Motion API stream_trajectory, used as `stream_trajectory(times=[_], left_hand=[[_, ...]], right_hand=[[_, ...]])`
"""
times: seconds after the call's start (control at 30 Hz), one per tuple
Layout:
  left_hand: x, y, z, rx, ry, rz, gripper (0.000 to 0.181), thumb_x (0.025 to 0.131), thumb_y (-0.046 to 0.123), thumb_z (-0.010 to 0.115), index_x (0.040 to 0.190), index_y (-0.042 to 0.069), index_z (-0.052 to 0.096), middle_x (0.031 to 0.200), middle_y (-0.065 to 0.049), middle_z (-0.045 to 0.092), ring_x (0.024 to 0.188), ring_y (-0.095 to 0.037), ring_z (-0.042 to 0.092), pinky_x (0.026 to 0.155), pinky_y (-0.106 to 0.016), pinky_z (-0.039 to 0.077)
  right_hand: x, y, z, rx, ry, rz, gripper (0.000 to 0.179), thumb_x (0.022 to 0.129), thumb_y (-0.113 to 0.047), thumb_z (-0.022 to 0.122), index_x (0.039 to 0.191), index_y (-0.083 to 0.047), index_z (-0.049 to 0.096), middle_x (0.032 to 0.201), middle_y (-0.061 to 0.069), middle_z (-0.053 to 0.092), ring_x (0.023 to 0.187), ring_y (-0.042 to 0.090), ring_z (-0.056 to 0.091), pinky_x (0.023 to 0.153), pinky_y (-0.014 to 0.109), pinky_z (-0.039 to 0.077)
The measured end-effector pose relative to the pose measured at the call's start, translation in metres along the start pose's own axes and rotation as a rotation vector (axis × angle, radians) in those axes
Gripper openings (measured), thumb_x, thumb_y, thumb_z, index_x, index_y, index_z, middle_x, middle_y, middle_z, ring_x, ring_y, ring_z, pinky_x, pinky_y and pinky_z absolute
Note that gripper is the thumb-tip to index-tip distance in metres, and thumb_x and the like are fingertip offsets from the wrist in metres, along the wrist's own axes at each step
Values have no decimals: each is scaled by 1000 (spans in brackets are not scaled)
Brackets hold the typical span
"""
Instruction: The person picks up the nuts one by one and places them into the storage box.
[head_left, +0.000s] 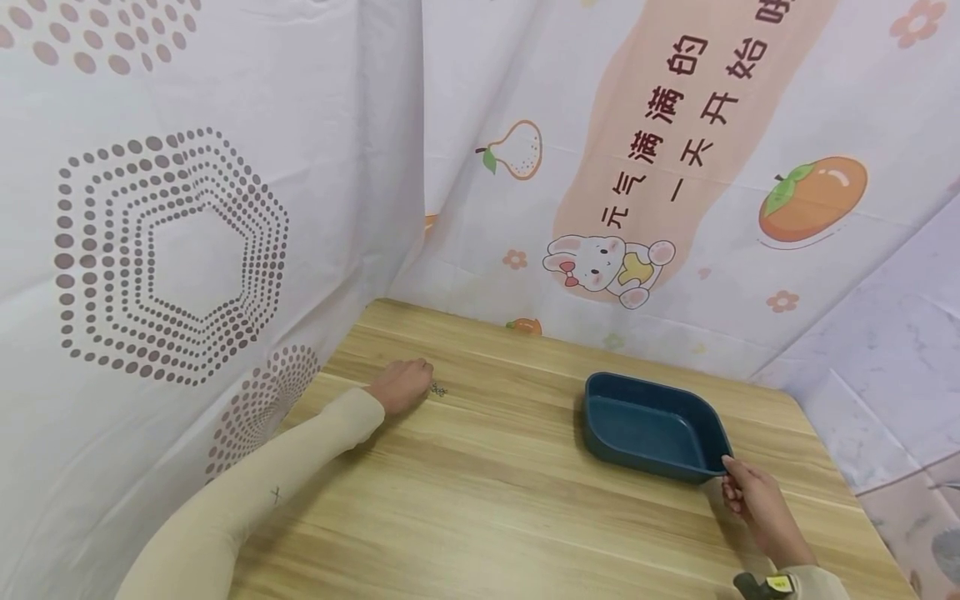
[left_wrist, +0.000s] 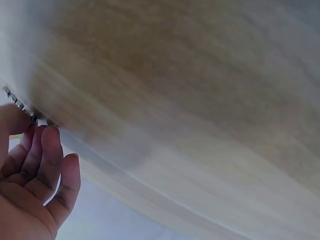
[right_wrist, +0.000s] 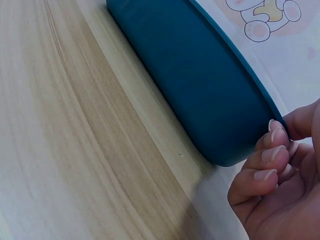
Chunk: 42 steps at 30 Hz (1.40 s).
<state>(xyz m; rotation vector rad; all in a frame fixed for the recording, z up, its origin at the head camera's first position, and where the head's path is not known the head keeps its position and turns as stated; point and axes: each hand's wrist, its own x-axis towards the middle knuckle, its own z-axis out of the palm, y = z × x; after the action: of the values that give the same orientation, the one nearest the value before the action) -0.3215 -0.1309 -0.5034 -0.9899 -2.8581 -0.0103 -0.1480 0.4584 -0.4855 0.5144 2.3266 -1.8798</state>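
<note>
At the left of the table, my left hand [head_left: 402, 385] reaches down with the thumb and fingertips together at a small, metallic, chain-like thing [head_left: 438, 389]. In the left wrist view, a row of shiny little links [left_wrist: 14, 98] runs out from that pinch; the rest is hidden by the thumb. My right hand [head_left: 757, 500] grips the near right corner of a dark teal rectangular tray [head_left: 645, 460], thumb over the rim and fingers curled against the outside wall. The tray has rounded corners, and its visible inside is bare.
The wood-grain table [head_left: 480, 500] runs back to hanging printed cloths. One cloth [head_left: 360, 167] borders the left side, another with fruit and a rabbit [head_left: 600, 267] the back. A pale cloth [head_left: 885, 400] hangs at the right.
</note>
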Motion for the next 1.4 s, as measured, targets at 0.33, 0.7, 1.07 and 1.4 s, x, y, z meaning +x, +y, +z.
stream_trajectory(times=[0.33, 0.7, 1.07, 1.4], left_hand=[[-4, -3, 1, -59, 8, -27, 10, 93, 3, 75, 95, 1, 66, 83, -4, 59, 72, -14, 58, 64, -27, 56], [-10, -5, 0, -27, 42, -39, 15, 92, 16, 76, 94, 4, 68, 83, -3, 62, 74, -15, 63, 67, -28, 57], [-13, -9, -3, -9, 96, 3, 10, 88, 16, 80, 92, 8, 76, 85, -1, 68, 75, -14, 66, 69, -26, 58], [-15, -13, -1, -39, 109, 38, 5, 92, 12, 78, 92, 8, 75, 87, -1, 69, 77, -15, 66, 70, -30, 58]], right_hand=[[1, 1, -1, 1, 1, -1, 44, 112, -36, 43, 81, -7, 56, 69, -3, 50, 56, 9, 43, 52, 24, 39], [-1, 1, 0, -5, 1, 2, 43, 112, -36, 43, 82, -7, 56, 70, -3, 49, 57, 9, 43, 52, 24, 39], [0, -1, -1, -1, -3, -4, 43, 112, -36, 43, 82, -7, 56, 70, -3, 50, 57, 9, 44, 52, 24, 39], [2, 3, -2, 2, -14, -14, 44, 112, -37, 43, 82, -7, 57, 69, -4, 50, 56, 8, 44, 52, 24, 40]])
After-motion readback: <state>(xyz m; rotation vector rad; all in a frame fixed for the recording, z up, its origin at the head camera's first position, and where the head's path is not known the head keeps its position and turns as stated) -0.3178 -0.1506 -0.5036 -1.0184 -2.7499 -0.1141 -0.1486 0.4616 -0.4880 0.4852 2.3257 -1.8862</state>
